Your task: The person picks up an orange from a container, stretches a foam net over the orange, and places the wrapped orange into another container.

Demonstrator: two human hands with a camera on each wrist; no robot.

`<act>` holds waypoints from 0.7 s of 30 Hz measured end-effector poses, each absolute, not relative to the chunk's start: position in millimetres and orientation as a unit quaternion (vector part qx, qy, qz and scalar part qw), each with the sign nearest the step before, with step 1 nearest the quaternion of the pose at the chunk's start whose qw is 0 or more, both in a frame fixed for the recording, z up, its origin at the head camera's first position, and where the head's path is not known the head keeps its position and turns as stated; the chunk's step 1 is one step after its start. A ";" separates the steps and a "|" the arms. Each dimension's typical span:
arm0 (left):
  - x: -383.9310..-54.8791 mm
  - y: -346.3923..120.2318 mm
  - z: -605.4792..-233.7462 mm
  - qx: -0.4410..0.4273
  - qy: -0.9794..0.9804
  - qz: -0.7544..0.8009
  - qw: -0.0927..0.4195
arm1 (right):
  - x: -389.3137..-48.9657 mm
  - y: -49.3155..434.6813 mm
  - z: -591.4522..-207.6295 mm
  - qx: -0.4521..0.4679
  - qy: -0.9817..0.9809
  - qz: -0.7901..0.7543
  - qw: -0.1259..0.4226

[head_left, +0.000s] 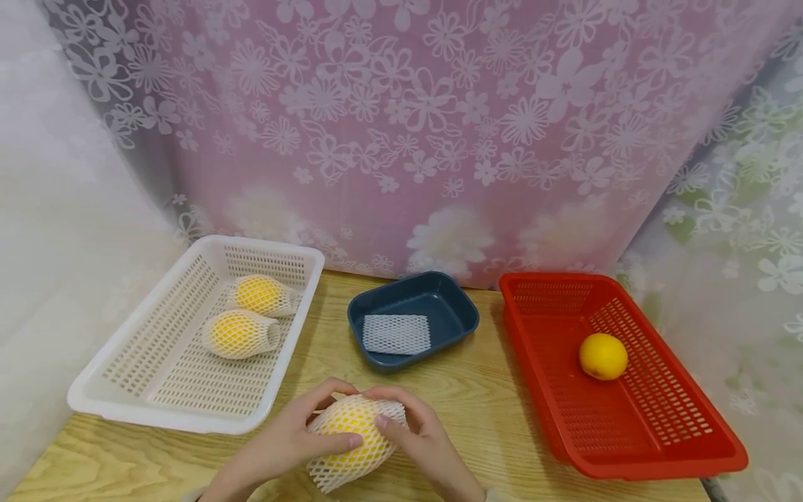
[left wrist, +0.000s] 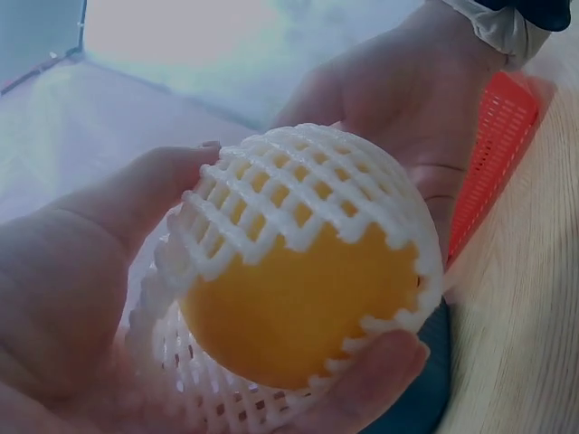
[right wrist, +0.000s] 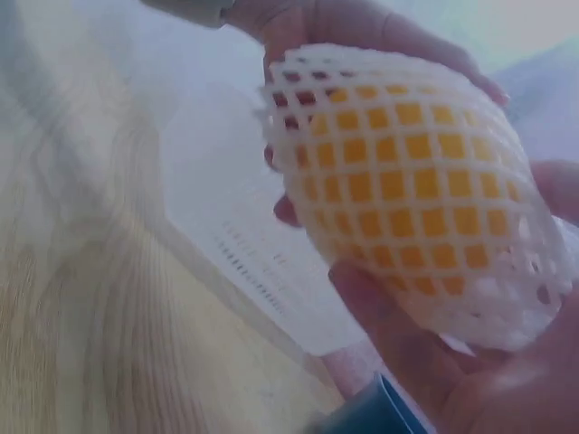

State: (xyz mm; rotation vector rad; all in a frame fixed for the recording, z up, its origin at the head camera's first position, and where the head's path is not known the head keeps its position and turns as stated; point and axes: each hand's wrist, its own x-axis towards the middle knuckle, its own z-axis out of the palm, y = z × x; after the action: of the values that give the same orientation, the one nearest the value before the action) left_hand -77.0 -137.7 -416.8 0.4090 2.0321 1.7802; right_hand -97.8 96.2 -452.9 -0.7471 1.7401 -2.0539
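Observation:
Both hands hold a round yellow fruit [head_left: 353, 423] in a white foam net sleeve [head_left: 329, 475], low over the table's front. My left hand [head_left: 290, 438] grips its left side, thumb across the front. On the other side my right hand [head_left: 428, 440] pinches the net, its thumb on the mesh. In the left wrist view one end of the net gapes, baring smooth orange-yellow skin [left wrist: 298, 303]. The right wrist view shows mesh stretched over the fruit [right wrist: 412, 185], with loose net at both ends.
A white basket [head_left: 302, 303] at left holds two netted fruits [head_left: 233, 335]. The dark blue tray [head_left: 454, 314] at centre back contains flat foam netting [head_left: 396, 335]. At right, a red basket [head_left: 539, 390] has one bare yellow fruit [head_left: 603, 356]. A floral curtain [head_left: 401, 139] hangs behind the wooden table [head_left: 483, 411].

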 end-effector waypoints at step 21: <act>-67.6 -156.3 -400.2 0.109 0.774 0.621 0.052 | -103.3 60.0 -426.9 -0.121 0.534 -0.807 0.221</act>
State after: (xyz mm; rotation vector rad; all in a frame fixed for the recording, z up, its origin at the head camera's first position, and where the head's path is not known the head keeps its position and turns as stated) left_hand -67.6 -156.3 -400.2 0.3300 2.3551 1.8884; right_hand -103.3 60.0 -426.9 -0.3341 1.4753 -2.2315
